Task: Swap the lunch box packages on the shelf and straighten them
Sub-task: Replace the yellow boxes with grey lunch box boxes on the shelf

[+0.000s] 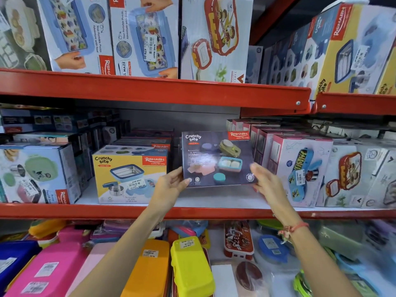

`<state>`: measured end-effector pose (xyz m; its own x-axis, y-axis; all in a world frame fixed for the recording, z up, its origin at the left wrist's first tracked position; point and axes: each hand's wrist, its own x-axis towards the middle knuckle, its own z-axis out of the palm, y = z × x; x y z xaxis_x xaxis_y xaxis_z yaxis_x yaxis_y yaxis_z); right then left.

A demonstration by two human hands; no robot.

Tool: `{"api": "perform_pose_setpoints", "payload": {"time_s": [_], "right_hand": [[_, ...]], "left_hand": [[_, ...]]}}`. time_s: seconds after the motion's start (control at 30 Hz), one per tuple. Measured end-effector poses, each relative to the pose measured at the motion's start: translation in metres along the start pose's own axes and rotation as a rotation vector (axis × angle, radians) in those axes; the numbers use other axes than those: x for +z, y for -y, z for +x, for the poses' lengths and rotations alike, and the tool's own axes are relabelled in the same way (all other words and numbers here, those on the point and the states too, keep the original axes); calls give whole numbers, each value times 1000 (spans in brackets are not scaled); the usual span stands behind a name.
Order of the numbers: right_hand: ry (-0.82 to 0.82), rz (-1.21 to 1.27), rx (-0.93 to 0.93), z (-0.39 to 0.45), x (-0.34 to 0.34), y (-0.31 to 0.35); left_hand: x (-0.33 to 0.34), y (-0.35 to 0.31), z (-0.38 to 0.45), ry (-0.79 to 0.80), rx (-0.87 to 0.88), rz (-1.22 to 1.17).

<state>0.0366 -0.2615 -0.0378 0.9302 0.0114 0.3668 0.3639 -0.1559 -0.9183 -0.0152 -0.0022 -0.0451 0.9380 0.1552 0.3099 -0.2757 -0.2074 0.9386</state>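
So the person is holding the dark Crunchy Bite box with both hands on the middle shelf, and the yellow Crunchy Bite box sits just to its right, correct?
Not quite. In the head view the yellow Crunchy Bite box sits to the left of the dark Crunchy Bite box, not the right. The rest holds: the left hand and right hand hold it at the middle shelf.

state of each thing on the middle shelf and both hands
dark Crunchy Bite box: upright, front facing out, held at its lower corners, bottom edge raised off the shelf
left hand: gripping the box's lower left corner
right hand: at the box's lower right corner, fingers spread
yellow Crunchy Bite box: standing on the shelf, turned slightly, untouched
blue-case box: standing, angled, untouched
middle shelf: bare patch under the held box
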Motion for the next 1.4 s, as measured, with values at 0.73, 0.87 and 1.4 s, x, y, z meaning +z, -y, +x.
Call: {"api": "perform_pose_setpoints", "payload": {"time_s": [0.73,0.87,1.4], "right_hand": [[-116,-377,-49,-7,36,-55],[-159,-455,-77,-13,39,-50],[15,-744,-211,-6,221,95]], "left_hand": [[1,54,13,-151,97,476],[2,52,10,-193,62,547],[-169,-9,14,-724,227,489]]}}
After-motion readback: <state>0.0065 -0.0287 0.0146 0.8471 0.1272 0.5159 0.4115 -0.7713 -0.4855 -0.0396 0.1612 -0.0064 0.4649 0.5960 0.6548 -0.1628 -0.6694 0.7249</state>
